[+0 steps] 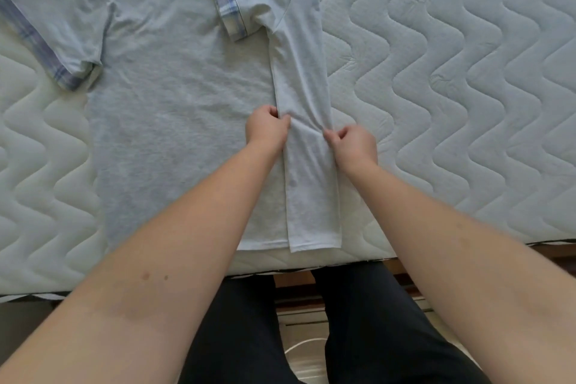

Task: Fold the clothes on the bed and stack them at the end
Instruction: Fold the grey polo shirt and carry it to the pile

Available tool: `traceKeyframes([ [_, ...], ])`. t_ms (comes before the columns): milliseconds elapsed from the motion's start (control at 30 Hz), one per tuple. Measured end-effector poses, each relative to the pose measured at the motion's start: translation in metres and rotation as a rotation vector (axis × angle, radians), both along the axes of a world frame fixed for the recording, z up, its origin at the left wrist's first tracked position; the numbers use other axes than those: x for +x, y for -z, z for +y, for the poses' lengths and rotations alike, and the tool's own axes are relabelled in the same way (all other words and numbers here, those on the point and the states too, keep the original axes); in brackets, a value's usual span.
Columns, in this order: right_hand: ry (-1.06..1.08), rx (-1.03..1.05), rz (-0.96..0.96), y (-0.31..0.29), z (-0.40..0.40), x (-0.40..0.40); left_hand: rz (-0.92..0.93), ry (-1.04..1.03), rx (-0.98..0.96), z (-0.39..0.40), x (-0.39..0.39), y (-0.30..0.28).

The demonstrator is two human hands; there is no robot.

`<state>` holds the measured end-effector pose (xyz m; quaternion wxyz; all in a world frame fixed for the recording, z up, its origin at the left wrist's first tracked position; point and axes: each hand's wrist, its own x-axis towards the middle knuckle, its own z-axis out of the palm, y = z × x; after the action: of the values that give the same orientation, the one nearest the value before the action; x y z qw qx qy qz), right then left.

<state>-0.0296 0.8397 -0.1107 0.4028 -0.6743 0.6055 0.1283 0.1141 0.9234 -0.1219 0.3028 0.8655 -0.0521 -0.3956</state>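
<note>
Quilted mattress, t-shirt top cut off, both hands pinching fold.

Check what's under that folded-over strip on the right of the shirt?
The folded strip lies on the grey shirt body; the plaid-cuffed sleeve is turned in above it. Both hands, left hand and right hand, pinch it. Anything beneath stays covered.

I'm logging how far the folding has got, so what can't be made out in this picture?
Head view only:
- T-shirt collar and shoulders: cut off by the top edge.
- Fingertips of left hand and right hand: curled under, so each grip's depth in the folded strip is hidden.
- Other clothes or a stack: none in frame; the mattress runs past the edges.
- Floor: mostly hidden by arms and legs.
</note>
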Motion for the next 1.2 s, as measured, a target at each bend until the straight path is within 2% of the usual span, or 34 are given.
traceKeyframes([
  [100, -0.071, -0.003, 0.021, 0.001, 0.009, -0.017, 0.033, 0.046, 0.02, 0.009, -0.003, 0.004],
  [200, -0.024, -0.026, -0.046, 0.0, 0.008, -0.011, 0.051, 0.017, -0.02, 0.006, 0.0, 0.007],
  [267, 0.051, -0.034, -0.138, 0.001, 0.001, 0.002, 0.101, -0.077, -0.111, -0.005, 0.008, 0.008],
  [367, 0.126, -0.036, -0.233, 0.003, -0.02, 0.03, 0.256, -0.2, -0.274, -0.028, 0.027, 0.008],
  [533, 0.103, -0.036, -0.307, 0.002, -0.065, 0.078, 0.653, -0.262, -0.389, -0.066, 0.067, 0.002],
  [800, 0.325, 0.171, -0.414, 0.003, -0.103, 0.108, 0.973, -0.304, -0.611, -0.101, 0.106, -0.003],
  [933, 0.382, 0.249, -0.437, 0.005, -0.108, 0.106, 1.089, -0.287, -0.62, -0.1, 0.098, -0.001],
  [1200, 0.331, 0.29, -0.388, 0.002, -0.107, 0.088, 1.247, -0.238, -0.583, -0.064, 0.062, 0.011],
])
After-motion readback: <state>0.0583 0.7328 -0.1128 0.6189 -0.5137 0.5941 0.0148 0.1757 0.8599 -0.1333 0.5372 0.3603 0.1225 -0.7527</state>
